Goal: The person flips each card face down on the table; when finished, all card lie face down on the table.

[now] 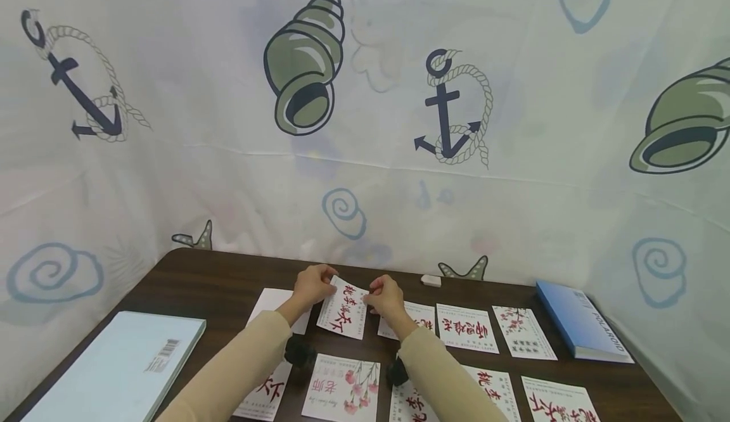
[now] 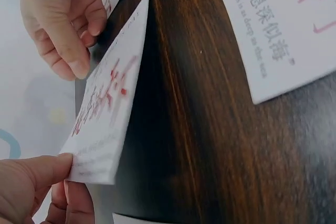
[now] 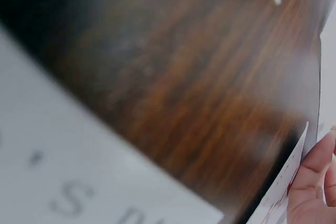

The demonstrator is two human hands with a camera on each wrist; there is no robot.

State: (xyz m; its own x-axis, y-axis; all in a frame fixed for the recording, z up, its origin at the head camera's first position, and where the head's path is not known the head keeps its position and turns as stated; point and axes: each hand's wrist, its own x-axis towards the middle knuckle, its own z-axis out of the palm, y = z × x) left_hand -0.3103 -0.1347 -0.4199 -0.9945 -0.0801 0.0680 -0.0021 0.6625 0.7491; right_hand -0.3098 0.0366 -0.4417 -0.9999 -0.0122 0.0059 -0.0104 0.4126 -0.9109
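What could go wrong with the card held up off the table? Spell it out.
The left hand pinches the raised card near one corner, so the card might bend or slip there.

Lowered carelessly, it could overlap the white card beside it.

In the head view the right sleeve partly hides a front-row card; a low forearm might nudge that card askew.

**Clearance: left lane open, centre blocked**

Bare tabletop [image 1: 222, 305] forms a lane between the pale book [image 1: 120, 358] and the rear-left card [image 1: 274, 298] — the left sleeve [image 1: 239, 365] crosses its near end. Behind the rear-right cards [image 1: 467, 330], a strip runs from the white block [image 1: 431, 281] to the blue book [image 1: 582, 320]. Obstacles: tilted card [image 1: 344, 308] between left hand [image 1: 312, 286] and right hand [image 1: 389, 298]; right sleeve [image 1: 445, 371] above the front cards [image 1: 410, 403].
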